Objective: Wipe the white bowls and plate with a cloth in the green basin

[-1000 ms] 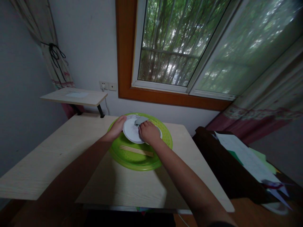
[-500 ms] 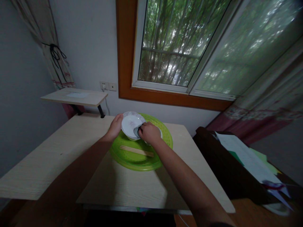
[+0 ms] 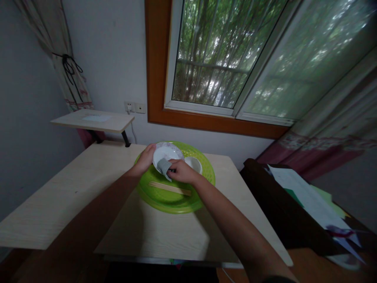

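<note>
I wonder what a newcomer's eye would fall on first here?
Probably the bright green tray on the pale table, with chopsticks on it. Over it, the left hand holds a white dish by its edge, and the right hand holds a grey cloth against it. A large wood-framed window fills the upper right.

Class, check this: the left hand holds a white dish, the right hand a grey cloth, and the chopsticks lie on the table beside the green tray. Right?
Not quite: the head view shows the chopsticks lying on the green tray, not beside it; the rest holds.
</note>
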`<state>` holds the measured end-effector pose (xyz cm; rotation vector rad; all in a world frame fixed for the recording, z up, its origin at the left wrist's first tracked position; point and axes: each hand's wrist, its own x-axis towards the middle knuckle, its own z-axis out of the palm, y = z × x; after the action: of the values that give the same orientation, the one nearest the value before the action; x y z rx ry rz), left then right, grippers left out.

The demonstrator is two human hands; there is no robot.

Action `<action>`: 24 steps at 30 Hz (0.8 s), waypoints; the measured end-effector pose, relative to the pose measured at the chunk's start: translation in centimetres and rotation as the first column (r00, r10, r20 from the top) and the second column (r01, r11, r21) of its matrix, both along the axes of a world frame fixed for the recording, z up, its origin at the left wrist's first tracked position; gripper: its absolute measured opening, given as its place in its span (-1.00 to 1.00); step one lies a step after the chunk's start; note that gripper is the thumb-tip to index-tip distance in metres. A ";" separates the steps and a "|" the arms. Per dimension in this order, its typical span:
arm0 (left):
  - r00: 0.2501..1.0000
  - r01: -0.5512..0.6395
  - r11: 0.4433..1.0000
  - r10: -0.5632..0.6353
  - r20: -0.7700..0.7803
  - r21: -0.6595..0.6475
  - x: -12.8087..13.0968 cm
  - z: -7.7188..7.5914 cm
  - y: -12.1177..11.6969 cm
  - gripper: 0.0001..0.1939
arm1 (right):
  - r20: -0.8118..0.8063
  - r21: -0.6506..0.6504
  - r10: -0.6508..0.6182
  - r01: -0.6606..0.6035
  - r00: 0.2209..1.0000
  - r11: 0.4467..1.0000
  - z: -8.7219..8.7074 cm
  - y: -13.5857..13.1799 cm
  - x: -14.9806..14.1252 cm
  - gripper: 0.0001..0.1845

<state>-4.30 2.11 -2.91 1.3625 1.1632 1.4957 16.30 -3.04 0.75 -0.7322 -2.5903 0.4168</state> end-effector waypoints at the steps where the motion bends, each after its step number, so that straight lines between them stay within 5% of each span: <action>1: 1.000 0.011 1.000 -0.011 -0.011 0.006 0.1 0.0 -0.1 -0.66 | -0.001 0.000 -0.007 0.007 1.000 1.000 -0.1 0.0 -0.1 -0.81; 9: 0.977 0.208 0.976 -0.204 0.064 -0.066 0.8 0.3 -0.6 -0.67 | 0.033 0.152 -0.016 0.011 0.999 0.988 -0.4 0.2 -0.7 -0.77; 18: 0.936 0.320 0.946 -0.308 0.171 -0.047 1.0 0.2 -0.6 -0.67 | 0.122 0.347 -0.410 0.348 0.904 0.871 -0.6 0.8 -0.1 -0.60; 24: 0.965 0.235 0.972 -0.229 0.127 -0.031 0.9 0.7 -1.1 -0.63 | 0.190 0.362 -0.593 0.506 0.782 0.783 -0.2 0.8 0.3 -0.61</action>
<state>-3.36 1.03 -2.25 1.3082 0.9214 1.3557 16.65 -2.26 0.54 -1.4786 -2.4377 -0.2822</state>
